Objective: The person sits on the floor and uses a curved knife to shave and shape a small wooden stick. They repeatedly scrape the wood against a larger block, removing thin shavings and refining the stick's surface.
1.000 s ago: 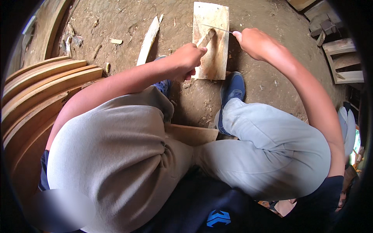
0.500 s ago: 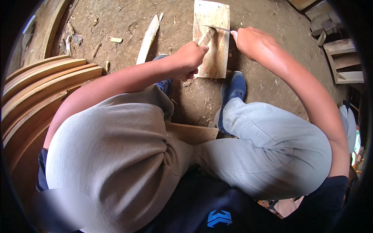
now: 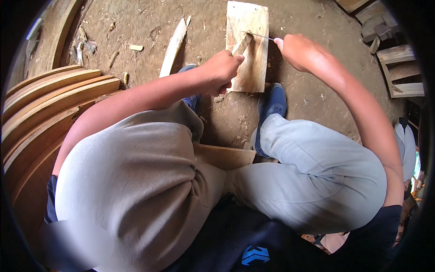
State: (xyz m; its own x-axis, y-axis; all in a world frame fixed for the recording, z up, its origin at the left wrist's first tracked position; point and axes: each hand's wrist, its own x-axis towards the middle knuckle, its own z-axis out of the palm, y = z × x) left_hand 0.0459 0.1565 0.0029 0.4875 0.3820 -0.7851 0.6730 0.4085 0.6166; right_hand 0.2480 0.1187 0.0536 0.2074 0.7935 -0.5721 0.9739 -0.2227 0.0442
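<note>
Left hand (image 3: 223,69) is closed around the near end of a short wooden stick (image 3: 241,46), fingers folded and thumb on top. The stick slants away to the right, above a pale flat board (image 3: 259,63) lying lengthwise on the earth floor (image 3: 308,99). Right hand (image 3: 302,52) is curled into a fist on a thin-bladed tool (image 3: 263,36); the handle is hidden inside the grip. The blade points left over the board and crosses at the stick's far end. Whether edge and wood touch cannot be told.

Surroundings noted: a pointed wood strip (image 3: 174,47) lies left of the board, well apart from it; a small wood chip (image 3: 135,47) lies farther left. At the left rim, a group of long planks (image 3: 59,99) is stacked close together; their bend may come from the lens. A wooden frame (image 3: 401,72) stands at the far right.

Obstructions: the right shoe (image 3: 273,103) sits just beside the board's near right corner. The left forearm (image 3: 149,93) passes over the left shoe (image 3: 192,102), covering part of it. Between the legs, a low plank (image 3: 224,155) is partly hidden by the trousers (image 3: 136,145).
</note>
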